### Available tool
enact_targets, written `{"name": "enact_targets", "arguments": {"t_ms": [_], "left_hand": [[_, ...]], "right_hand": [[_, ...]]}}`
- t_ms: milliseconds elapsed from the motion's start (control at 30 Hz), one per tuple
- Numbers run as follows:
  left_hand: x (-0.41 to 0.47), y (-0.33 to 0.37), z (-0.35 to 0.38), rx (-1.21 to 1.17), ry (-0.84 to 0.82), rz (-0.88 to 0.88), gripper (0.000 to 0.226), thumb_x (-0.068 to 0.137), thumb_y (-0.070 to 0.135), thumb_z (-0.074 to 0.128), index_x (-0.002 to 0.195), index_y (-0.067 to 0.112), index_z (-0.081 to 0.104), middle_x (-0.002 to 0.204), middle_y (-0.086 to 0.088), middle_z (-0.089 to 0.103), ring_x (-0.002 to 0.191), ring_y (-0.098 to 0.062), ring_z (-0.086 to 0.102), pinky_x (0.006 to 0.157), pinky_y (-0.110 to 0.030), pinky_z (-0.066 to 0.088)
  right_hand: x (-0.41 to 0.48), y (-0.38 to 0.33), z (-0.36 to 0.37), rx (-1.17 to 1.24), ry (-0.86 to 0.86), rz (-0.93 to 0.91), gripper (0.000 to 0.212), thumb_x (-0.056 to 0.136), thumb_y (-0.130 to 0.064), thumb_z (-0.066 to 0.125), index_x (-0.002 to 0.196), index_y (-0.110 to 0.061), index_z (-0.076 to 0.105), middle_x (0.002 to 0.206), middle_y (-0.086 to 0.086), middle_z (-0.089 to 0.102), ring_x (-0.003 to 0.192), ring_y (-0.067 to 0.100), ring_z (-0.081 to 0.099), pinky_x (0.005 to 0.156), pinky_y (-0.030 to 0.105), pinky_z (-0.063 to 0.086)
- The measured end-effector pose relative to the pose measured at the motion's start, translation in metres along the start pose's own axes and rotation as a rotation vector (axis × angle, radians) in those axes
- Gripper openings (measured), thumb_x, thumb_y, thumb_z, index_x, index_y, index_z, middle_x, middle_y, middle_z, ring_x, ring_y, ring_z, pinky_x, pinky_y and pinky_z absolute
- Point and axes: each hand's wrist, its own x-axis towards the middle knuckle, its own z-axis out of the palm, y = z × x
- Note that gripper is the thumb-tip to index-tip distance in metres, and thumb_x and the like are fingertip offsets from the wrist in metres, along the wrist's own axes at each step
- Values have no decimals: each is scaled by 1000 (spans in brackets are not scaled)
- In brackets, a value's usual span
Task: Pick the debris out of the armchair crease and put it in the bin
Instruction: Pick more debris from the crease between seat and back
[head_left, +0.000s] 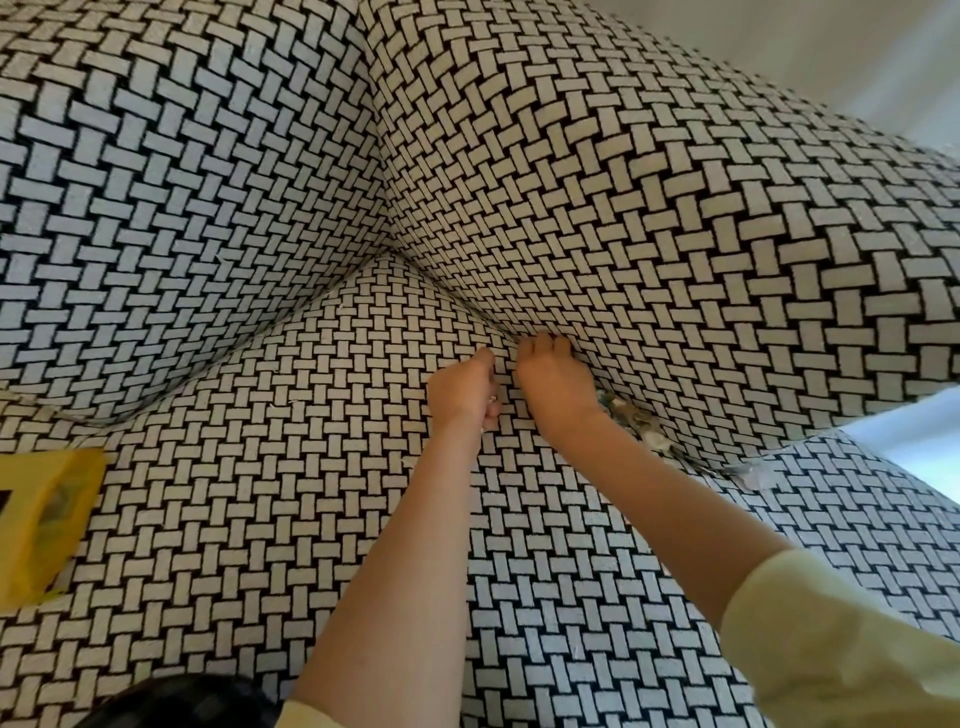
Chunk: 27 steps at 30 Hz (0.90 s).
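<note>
- The debris (641, 423) is lying in the crease (457, 296) along the right edge of the seat (311, 493). It is a clump of pale and greenish scraps trailing toward the front right corner.
- The right hand (553, 379) is digging into the same crease further back, its wrist just beside the clump. Its curled fingertips are hidden in the fold, so whether they are pinching anything cannot be told.
- The left hand (462, 389) is resting just beside it on the seat, fingers curled under. A pale speck is showing there, but a grip cannot be confirmed.
- A yellow container (47, 525), probably the bin, is lying at the seat's left edge, well apart.
- Risks: the wrist is likely brushing the clump deeper or scattering it, and loose scraps may drop on the long carry across the seat.
</note>
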Motion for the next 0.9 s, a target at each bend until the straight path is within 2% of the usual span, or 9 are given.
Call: {"name": "enact_targets", "arguments": {"t_ms": [133, 233, 400, 600, 667, 767, 900], "left_hand": [[-1, 0, 0, -21, -3, 10, 25, 84, 14, 51, 59, 12, 45, 36, 4, 38, 27, -9, 29, 33, -7, 21], [-2, 0, -2, -57, -40, -6, 26, 84, 12, 50, 59, 11, 44, 28, 7, 36, 23, -8, 28, 33, -7, 20], [-2, 0, -6, -42, -72, -22, 27, 86, 14, 50, 60, 11, 44, 28, 7, 38, 22, -8, 30, 33, -8, 21], [-2, 0, -5, -40, -74, -27, 27, 85, 13, 49, 59, 11, 43, 30, 6, 38, 22, -8, 29, 32, -9, 20], [-3, 1, -5, -36, -71, -30, 27, 85, 13, 49, 59, 11, 43, 37, 3, 39, 22, -9, 29, 32, -9, 21], [-2, 0, -5, -44, -64, -10, 29, 85, 13, 50, 58, 11, 42, 40, 2, 39, 23, -9, 29, 32, -9, 21], [-3, -1, -4, -27, -39, 5, 29, 85, 14, 51, 57, 12, 44, 40, 3, 41, 24, -9, 30, 32, -10, 21]], "right_hand": [[8, 9, -7, -201, -7, -141, 37, 93, -1, 37, 130, 1, 37, 133, 18, 38, 124, 32, 35, 84, 35, 47], [14, 12, -12, -280, -53, -171, 37, 94, -5, 39, 131, -2, 40, 137, 14, 32, 123, 29, 36, 80, 31, 47], [25, 13, -17, -422, -77, -295, 36, 95, -7, 41, 131, -3, 42, 133, 13, 42, 114, 25, 49, 83, 31, 48], [18, 17, -18, -552, -60, -389, 34, 95, -7, 40, 129, -5, 45, 128, 11, 46, 113, 24, 49, 81, 30, 48], [15, 19, -17, -577, -50, -393, 34, 95, -5, 38, 128, -3, 44, 127, 12, 47, 113, 24, 49, 79, 29, 47], [4, 23, -12, -495, -53, -335, 34, 95, -3, 35, 128, -2, 41, 126, 16, 47, 114, 26, 47, 80, 30, 48], [-21, 23, -13, -207, -76, -159, 42, 92, -5, 41, 133, -7, 32, 125, 20, 46, 115, 31, 42, 83, 33, 45]]}}
